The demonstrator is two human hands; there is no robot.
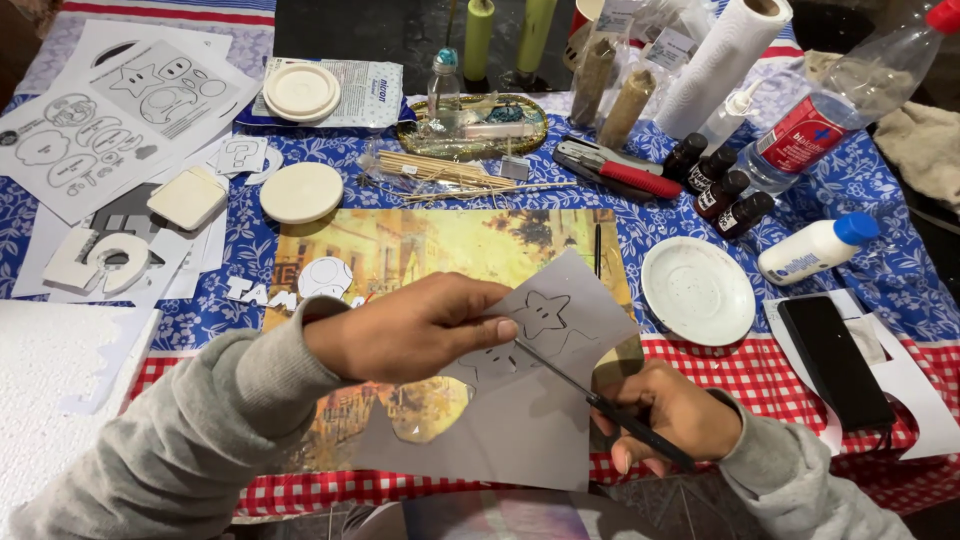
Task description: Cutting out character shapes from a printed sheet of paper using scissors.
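My left hand [415,328] pinches a grey sheet of paper [520,420] with a star outline [541,313] drawn near its top. The sheet has a rounded hole cut out of its lower left. My right hand [665,415] grips thin black scissors [600,405] whose blades run up and left into the paper toward the star. Both arms wear grey sleeves. The paper hovers above a yellow picture placemat [420,245].
A white saucer [697,290], a white bottle with blue cap [815,248], several small dark bottles [715,185], a red stapler [620,172], a paper towel roll [722,60], a black phone [835,360], printed outline sheets [110,110], round white discs [301,191] and wooden skewers [450,170] lie around.
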